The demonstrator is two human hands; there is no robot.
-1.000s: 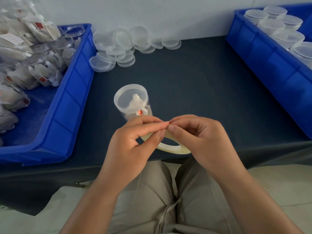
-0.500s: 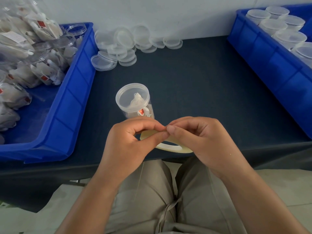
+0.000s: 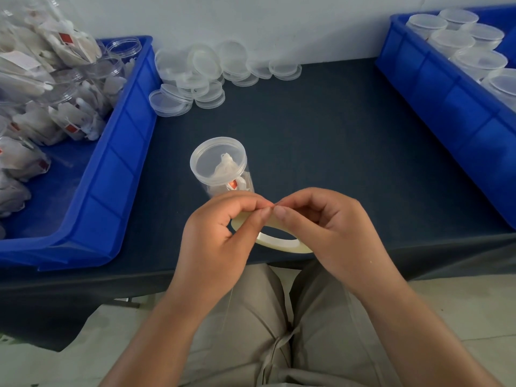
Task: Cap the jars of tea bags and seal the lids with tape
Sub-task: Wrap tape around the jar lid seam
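A clear jar (image 3: 223, 178) of tea bags stood upright near the middle of the dark tabletop (image 3: 335, 141). A translucent lid (image 3: 218, 159) was seated on its mouth, and a white tea bag and a red tag showed through the plastic. Just in front of the jar, at the near edge of the tabletop, a pale tape roll (image 3: 284, 243) was held between both hands. The left hand (image 3: 220, 236) took the roll from the left. Its fingers (image 3: 245, 201) were curled over the top and the thumb was pressed up against them, clamped on the roll's rim. The right hand (image 3: 326, 222) met it from the right, with thumb and forefinger closed in a pinch at the same spot on the rim. Whether a free end of tape lay between them could not be told. The fingertips of the two hands touched, and the left hand's knuckles hid the jar's base.

Behind the jar, close to the wall (image 3: 279, 23), a heap of loose lids (image 3: 206, 76) lay on the tabletop, several of them overlapping. At the left, a blue bin (image 3: 117, 163) held uncapped jars (image 3: 69, 79) stuffed with tea bags, piled at varied angles. At the right, well apart from the jar, a second blue bin (image 3: 452, 113) held capped jars (image 3: 479, 61) standing upright side by side. Below the tabletop's near edge, the person's beige trousers (image 3: 251, 331) were visible.
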